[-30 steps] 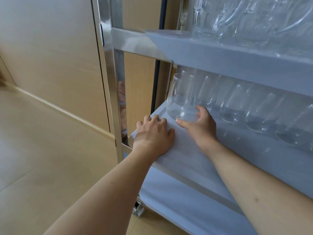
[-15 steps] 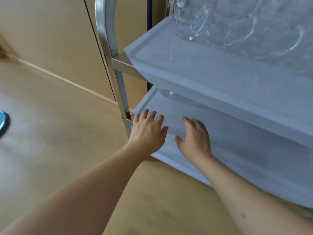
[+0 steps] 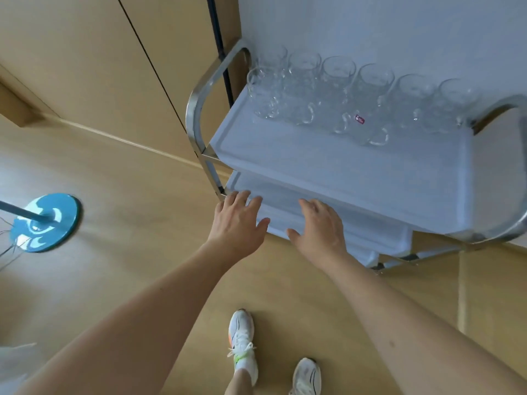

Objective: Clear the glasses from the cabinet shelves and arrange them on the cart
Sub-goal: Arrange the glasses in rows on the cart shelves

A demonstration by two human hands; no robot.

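Both hands pulled back off the cart's (image 3: 370, 172) lower shelf (image 3: 356, 223); left hand (image 3: 238, 223) and right hand (image 3: 319, 228) hover spread, holding nothing. Glasses (image 3: 342, 95) line top shelf.

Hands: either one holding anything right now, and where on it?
Nothing is held. The left hand and right hand are both open with spread fingers, in front of the cart middle shelf edge; no glass is in either.

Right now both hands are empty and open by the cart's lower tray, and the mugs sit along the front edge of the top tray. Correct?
Not quite. The head view shows the mugs lined up along the back edge of the top tray, by the wall. The rest holds: the left hand and right hand are empty and open by the lower tray.
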